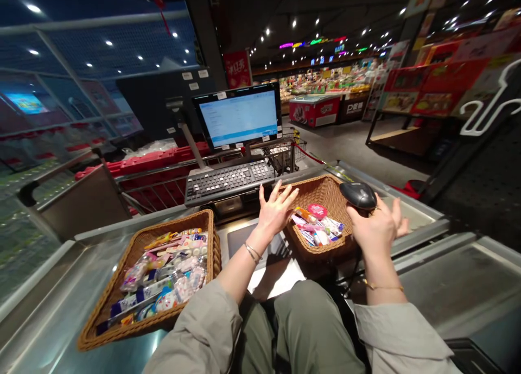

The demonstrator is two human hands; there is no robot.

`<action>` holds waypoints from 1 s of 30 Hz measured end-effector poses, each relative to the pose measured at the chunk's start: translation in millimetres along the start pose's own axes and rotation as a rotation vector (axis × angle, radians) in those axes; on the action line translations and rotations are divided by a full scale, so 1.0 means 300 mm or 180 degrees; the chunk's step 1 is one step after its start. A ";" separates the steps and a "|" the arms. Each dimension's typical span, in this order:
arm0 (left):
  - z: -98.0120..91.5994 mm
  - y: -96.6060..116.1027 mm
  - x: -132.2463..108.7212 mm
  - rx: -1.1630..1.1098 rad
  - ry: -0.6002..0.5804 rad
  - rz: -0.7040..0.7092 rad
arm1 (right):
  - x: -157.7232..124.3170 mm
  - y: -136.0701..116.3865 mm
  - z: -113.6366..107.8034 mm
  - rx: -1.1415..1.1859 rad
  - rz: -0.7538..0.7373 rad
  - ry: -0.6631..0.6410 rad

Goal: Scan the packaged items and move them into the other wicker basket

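My left hand is open with fingers spread, above the left rim of the smaller wicker basket. Small packaged goods, some tube-shaped, and a round pink-red label lie in that basket. At the basket's right side, my right hand grips a black handheld barcode scanner. Its rounded head sticks out past my thumb, its lower part is hidden by my hand, and a dark cord hangs below. To the left, a larger wicker basket holds many small packages.
A black keyboard and a lit monitor stand ahead, beyond the baskets. The metal counter runs along the left, with another counter surface at right. Red shopping carts stand behind the counter. A white sheet lies near my knees.
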State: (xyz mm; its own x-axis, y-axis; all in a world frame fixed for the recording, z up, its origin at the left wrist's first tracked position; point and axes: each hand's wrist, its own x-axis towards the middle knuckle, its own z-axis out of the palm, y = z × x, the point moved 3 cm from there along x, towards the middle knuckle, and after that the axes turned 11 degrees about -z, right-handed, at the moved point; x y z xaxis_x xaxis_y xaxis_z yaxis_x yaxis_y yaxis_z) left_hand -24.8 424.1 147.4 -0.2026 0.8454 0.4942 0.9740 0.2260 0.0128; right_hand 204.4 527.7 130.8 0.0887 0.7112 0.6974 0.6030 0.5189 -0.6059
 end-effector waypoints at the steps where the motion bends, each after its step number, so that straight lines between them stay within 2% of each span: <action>1: -0.005 -0.016 -0.008 0.0011 0.0018 -0.0057 | 0.001 -0.007 0.007 0.0026 0.0002 -0.0009; 5: -0.029 -0.080 -0.046 0.0089 0.0079 -0.0277 | 0.000 -0.061 0.040 0.0132 -0.0103 -0.0073; 14: -0.102 -0.232 -0.161 0.0260 0.0128 -0.0668 | -0.066 -0.270 0.138 0.0332 -0.0669 -0.0330; 24: -0.183 -0.482 -0.348 0.0555 0.0039 -0.1198 | -0.198 -0.522 0.258 0.0848 -0.1199 -0.0753; 30: -0.229 -0.641 -0.467 0.0765 -0.0077 -0.1534 | -0.295 -0.622 0.312 0.0957 -0.1433 -0.0932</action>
State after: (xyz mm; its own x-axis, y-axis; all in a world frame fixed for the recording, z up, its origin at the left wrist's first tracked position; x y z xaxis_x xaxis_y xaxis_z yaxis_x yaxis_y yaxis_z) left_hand -176.7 229.0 135.4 -0.6260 0.6287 0.4614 0.7201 0.6931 0.0325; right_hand 10.0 412.4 146.4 -0.3698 0.4699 0.8015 0.2771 0.8792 -0.3876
